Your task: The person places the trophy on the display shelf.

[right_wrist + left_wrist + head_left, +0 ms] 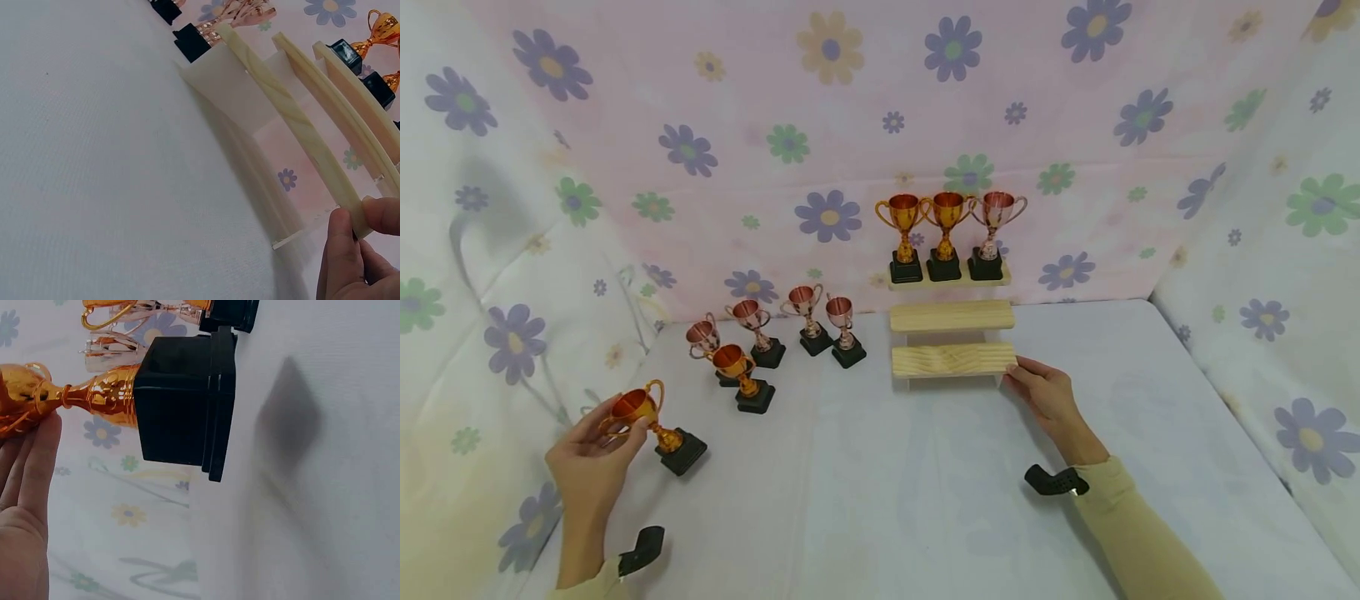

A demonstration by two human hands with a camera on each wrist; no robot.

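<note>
My left hand (591, 467) holds a small gold trophy cup (667, 437) by its cup, at the left of the head view. The trophy tilts, and its black base (178, 400) hangs over the white tabletop with a shadow below it in the left wrist view. At the right end of a three-step wooden display stand (953, 360), my right hand (1047, 402) pinches the lowest step between thumb and fingers, also seen in the right wrist view. Two gold trophies (945, 218) and one rose-gold trophy (996, 218) stand side by side on the top step.
Behind the left hand, another gold trophy (747, 379) stands on the table (850, 483) near several rose-gold trophies (805, 308). Flowered cloth (865, 117) rises along the back and both sides. A black wrist piece (1052, 481) sits on each forearm.
</note>
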